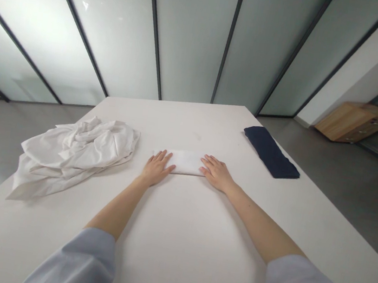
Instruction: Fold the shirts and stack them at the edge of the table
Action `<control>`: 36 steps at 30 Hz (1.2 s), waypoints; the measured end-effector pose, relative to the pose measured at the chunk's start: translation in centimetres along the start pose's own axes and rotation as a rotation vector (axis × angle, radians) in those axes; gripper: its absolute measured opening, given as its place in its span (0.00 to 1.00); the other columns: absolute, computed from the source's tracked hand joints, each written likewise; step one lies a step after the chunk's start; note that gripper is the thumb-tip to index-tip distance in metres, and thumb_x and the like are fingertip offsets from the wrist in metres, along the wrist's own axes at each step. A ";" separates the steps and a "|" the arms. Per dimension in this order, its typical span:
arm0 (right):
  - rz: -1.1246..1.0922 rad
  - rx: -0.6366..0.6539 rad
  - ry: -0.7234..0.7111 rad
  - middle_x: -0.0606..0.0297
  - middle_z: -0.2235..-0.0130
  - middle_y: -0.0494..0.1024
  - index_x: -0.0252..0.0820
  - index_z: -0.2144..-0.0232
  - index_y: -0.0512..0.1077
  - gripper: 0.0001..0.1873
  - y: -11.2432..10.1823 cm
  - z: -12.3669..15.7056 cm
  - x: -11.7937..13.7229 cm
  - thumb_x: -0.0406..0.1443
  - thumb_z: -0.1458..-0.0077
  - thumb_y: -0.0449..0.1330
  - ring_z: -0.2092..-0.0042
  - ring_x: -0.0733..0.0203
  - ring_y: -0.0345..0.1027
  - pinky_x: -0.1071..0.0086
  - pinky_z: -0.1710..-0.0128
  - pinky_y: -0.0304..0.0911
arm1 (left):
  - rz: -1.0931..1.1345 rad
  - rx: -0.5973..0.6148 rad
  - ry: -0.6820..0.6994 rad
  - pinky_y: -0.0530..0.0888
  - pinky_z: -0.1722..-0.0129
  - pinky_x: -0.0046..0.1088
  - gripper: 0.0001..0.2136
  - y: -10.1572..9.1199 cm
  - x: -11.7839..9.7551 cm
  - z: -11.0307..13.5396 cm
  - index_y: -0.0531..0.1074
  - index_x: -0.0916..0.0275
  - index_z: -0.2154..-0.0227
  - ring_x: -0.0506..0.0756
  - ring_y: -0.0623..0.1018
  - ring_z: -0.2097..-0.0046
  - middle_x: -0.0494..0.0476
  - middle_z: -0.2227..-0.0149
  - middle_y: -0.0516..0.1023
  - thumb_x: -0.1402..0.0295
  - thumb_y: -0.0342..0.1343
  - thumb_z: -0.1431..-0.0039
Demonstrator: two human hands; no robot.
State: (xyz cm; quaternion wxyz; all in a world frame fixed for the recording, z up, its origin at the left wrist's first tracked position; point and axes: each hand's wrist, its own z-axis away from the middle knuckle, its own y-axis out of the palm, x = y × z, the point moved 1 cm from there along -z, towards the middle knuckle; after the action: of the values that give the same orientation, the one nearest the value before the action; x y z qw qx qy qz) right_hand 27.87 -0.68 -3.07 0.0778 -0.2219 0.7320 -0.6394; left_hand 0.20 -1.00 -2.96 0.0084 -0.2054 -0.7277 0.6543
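Note:
A white folded cloth (pixel 188 163) lies flat as a narrow rectangle near the middle of the table. On its left end rests my left hand (pixel 158 168), palm down with the fingers spread. My right hand (pixel 218 173) lies flat over the right end, its fingers stretched out across the fabric. Both palms hide the ends of the cloth. Off to the left is a crumpled white cloth (pixel 82 150), heaped loosely. A dark navy folded cloth (pixel 271 153) lies to the right, apart from my right hand.
The white table (pixel 190 235) stretches from me to its far edge, and the navy cloth lies close to its right edge. Behind it stand frosted glass panels (pixel 192 39) with dark frames. A wooden cabinet (pixel 357 122) stands on the grey floor at the right.

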 end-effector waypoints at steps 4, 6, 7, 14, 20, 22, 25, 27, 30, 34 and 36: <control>-0.021 -0.029 0.021 0.56 0.40 0.68 0.46 0.44 0.69 0.24 -0.8 -0.1 0.1 0.44 0.34 0.44 0.40 0.51 0.59 0.55 0.44 0.53 | 0.040 0.006 0.022 0.54 0.37 0.45 0.29 0.0 0.7 0.0 0.57 0.57 0.36 0.62 0.55 0.33 0.63 0.33 0.54 0.50 0.43 0.36; -0.009 -0.031 0.020 0.54 0.44 0.72 0.45 0.45 0.69 0.23 -1.3 -0.1 0.2 0.44 0.34 0.44 0.44 0.49 0.62 0.55 0.46 0.54 | 0.042 -0.016 0.038 0.54 0.36 0.44 0.29 0.1 0.8 0.1 0.58 0.57 0.37 0.62 0.55 0.32 0.62 0.33 0.56 0.49 0.45 0.37; 0.004 -0.032 0.025 0.53 0.45 0.73 0.44 0.44 0.68 0.23 -1.5 -0.1 0.3 0.45 0.34 0.44 0.46 0.49 0.63 0.56 0.47 0.54 | 0.039 -0.035 0.033 0.53 0.36 0.45 0.30 0.1 0.8 0.1 0.59 0.58 0.37 0.63 0.54 0.32 0.63 0.33 0.56 0.48 0.45 0.38; 0.054 -0.048 0.041 0.50 0.42 0.67 0.41 0.44 0.67 0.25 -1.1 0.2 0.2 0.46 0.38 0.49 0.42 0.46 0.58 0.57 0.45 0.52 | 0.014 -0.260 -0.090 0.52 0.36 0.48 0.34 -0.2 1.2 0.2 0.59 0.64 0.39 0.67 0.49 0.32 0.69 0.33 0.55 0.47 0.51 0.43; 0.017 0.001 0.068 0.51 0.40 0.67 0.40 0.39 0.60 0.29 -0.6 0.1 -0.3 0.41 0.41 0.52 0.40 0.48 0.58 0.57 0.43 0.51 | 0.090 -0.391 -0.160 0.57 0.37 0.49 0.29 -0.5 2.5 -0.1 0.58 0.67 0.40 0.66 0.53 0.33 0.73 0.34 0.55 0.57 0.51 0.41; 0.036 0.010 0.135 0.50 0.44 0.71 0.39 0.41 0.63 0.28 -1.0 0.0 -0.3 0.41 0.43 0.54 0.44 0.47 0.63 0.57 0.46 0.54 | 0.119 -0.398 -0.182 0.58 0.38 0.49 0.27 -0.5 2.8 -0.1 0.59 0.66 0.41 0.65 0.55 0.33 0.73 0.35 0.55 0.59 0.51 0.41; 0.075 0.016 0.233 0.48 0.47 0.73 0.37 0.45 0.67 0.28 -1.6 -0.1 -0.3 0.42 0.47 0.57 0.48 0.45 0.65 0.58 0.49 0.57 | 0.150 -0.396 -0.203 0.58 0.38 0.49 0.26 -0.3 3.0 -0.2 0.59 0.65 0.42 0.65 0.56 0.34 0.72 0.35 0.55 0.59 0.51 0.41; 0.070 0.039 0.277 0.48 0.49 0.74 0.37 0.48 0.69 0.26 -1.9 -0.2 -0.4 0.43 0.48 0.58 0.50 0.46 0.67 0.60 0.52 0.58 | 0.158 -0.395 -0.208 0.58 0.38 0.49 0.26 -0.3 3.1 -0.2 0.60 0.64 0.42 0.66 0.56 0.34 0.71 0.35 0.55 0.59 0.52 0.42; 0.056 0.114 0.314 0.51 0.55 0.78 0.40 0.55 0.74 0.20 -2.3 -0.4 -0.6 0.43 0.49 0.58 0.54 0.48 0.70 0.64 0.57 0.59 | 0.158 -0.401 -0.216 0.59 0.38 0.50 0.26 -0.1 3.1 -0.2 0.60 0.62 0.42 0.66 0.57 0.34 0.70 0.34 0.54 0.60 0.53 0.43; 0.047 0.185 0.356 0.54 0.60 0.80 0.42 0.61 0.76 0.17 -2.9 -0.6 -1.1 0.43 0.50 0.58 0.56 0.50 0.71 0.66 0.61 0.60 | 0.150 -0.406 -0.224 0.59 0.38 0.50 0.26 -0.1 3.1 -0.3 0.60 0.63 0.43 0.66 0.57 0.34 0.71 0.35 0.55 0.62 0.54 0.44; 0.024 0.205 0.356 0.55 0.59 0.80 0.43 0.62 0.77 0.16 -3.2 -0.6 -1.5 0.42 0.52 0.60 0.57 0.50 0.71 0.67 0.63 0.60 | 0.149 -0.399 -0.225 0.59 0.38 0.49 0.27 -0.1 3.1 -0.3 0.60 0.63 0.43 0.66 0.57 0.34 0.71 0.35 0.54 0.62 0.54 0.45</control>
State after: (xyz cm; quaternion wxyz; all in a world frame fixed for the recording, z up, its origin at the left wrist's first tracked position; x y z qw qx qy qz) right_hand 29.65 0.24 -0.07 -0.0230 -0.0877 0.6677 -0.7389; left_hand -2.59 0.23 -3.65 -0.1616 -0.1819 -0.8218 0.5152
